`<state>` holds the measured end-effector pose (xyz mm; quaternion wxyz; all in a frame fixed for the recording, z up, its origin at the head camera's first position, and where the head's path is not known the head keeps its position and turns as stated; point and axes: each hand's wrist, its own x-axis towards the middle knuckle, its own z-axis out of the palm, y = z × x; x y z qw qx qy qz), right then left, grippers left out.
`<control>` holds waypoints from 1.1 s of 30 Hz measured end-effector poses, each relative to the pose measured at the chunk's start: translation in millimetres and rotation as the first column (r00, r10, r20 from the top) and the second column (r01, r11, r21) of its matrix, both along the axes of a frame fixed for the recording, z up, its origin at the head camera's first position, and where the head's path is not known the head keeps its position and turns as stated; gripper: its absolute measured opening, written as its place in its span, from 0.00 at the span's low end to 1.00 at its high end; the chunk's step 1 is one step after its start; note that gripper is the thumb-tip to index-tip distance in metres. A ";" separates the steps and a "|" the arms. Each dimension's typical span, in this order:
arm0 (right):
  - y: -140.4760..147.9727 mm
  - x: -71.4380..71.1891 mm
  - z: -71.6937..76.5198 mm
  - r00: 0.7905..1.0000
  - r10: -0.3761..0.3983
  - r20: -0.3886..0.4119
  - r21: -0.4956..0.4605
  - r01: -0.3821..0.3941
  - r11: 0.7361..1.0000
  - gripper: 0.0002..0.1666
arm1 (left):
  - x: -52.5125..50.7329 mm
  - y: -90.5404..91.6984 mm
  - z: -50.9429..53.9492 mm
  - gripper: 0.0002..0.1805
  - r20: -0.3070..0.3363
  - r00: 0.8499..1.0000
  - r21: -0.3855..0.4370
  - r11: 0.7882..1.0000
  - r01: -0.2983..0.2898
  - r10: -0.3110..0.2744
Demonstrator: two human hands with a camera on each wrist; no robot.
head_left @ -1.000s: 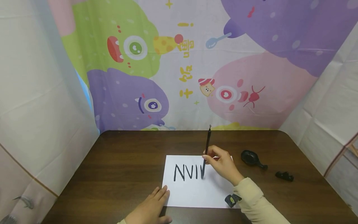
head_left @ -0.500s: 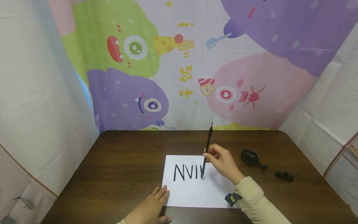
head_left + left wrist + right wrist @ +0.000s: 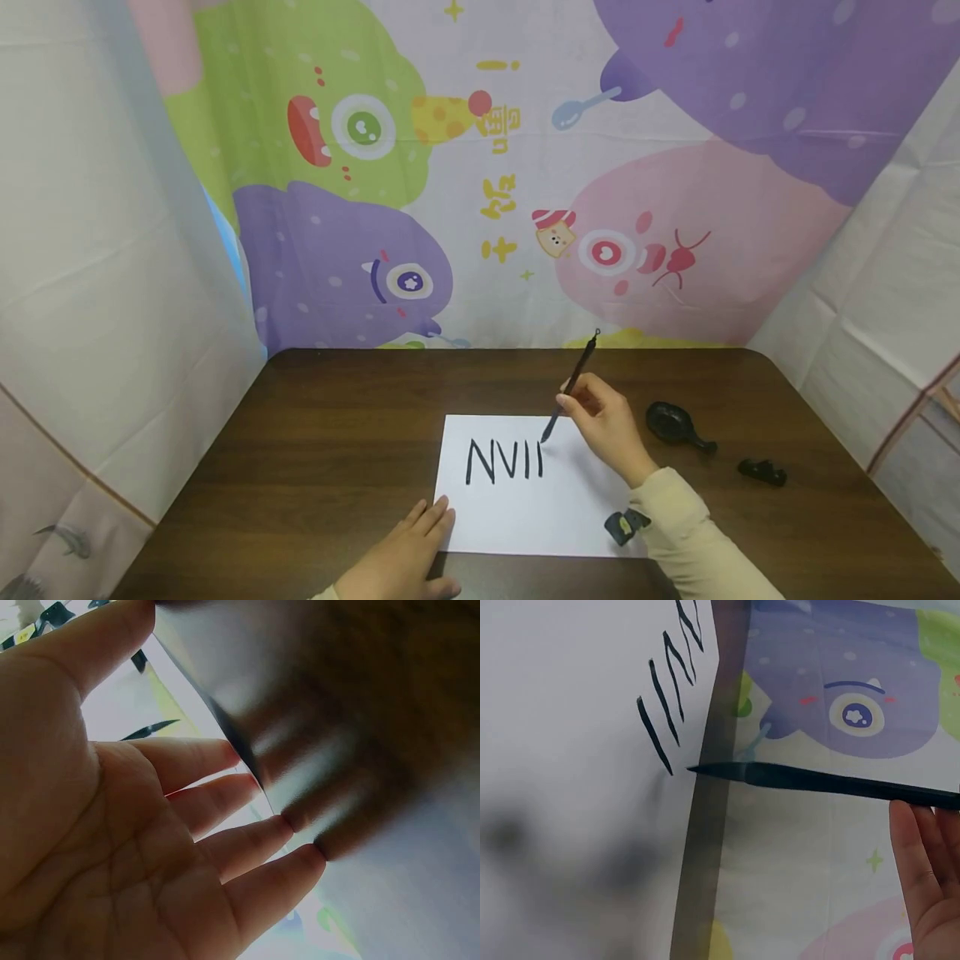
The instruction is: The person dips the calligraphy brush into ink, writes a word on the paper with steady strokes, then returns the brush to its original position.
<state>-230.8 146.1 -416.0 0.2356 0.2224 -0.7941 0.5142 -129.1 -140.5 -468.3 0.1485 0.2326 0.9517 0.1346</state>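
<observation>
The white paper (image 3: 525, 521) bears black lettering (image 3: 508, 462) that reads NVII, its last two characters plain single strokes. On the backdrop (image 3: 465, 317), sideways yellow characters (image 3: 498, 197) read 干饭 from the bottom up, then an indistinct third and an exclamation mark (image 3: 492, 66). A yellow-green label (image 3: 624, 528) near the sleeve (image 3: 678, 508) is too small to read.

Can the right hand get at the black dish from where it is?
Probably yes: the black dish sits on the table to the right of the right hand, nothing visible between them, though that hand holds the brush.
</observation>
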 end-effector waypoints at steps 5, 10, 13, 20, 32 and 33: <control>-1.5 4.3 5.5 1.000 0.021 -0.011 -0.023 -0.021 1.000 0.05 | -0.3 -0.1 0.6 0.48 -0.003 1.000 0.004 1.000 0.005 -0.005; -2.5 3.7 2.8 1.000 0.026 0.008 -0.034 -0.026 0.999 0.05 | -0.9 -0.1 0.2 0.48 0.001 1.000 0.003 1.000 0.002 -0.002; -2.4 3.1 0.6 0.999 0.030 0.015 -0.034 -0.030 0.999 0.05 | -0.6 0.2 -0.3 0.48 0.000 1.000 0.001 1.000 0.000 0.000; -1.8 2.0 -4.0 0.999 0.030 0.024 -0.020 -0.030 0.999 0.05 | -0.3 -0.1 -1.0 0.48 -0.009 1.000 0.003 1.000 0.000 0.000; 0.0 0.7 -9.3 1.000 -0.008 0.010 0.038 0.008 0.999 0.06 | 0.4 -0.5 -1.0 0.47 -0.010 1.000 0.013 1.000 -0.002 0.002; 1.2 -1.9 -13.2 1.000 -0.010 0.007 0.040 0.010 0.999 0.06 | 0.4 -0.6 -1.3 0.47 -0.011 1.000 0.012 1.000 -0.001 0.002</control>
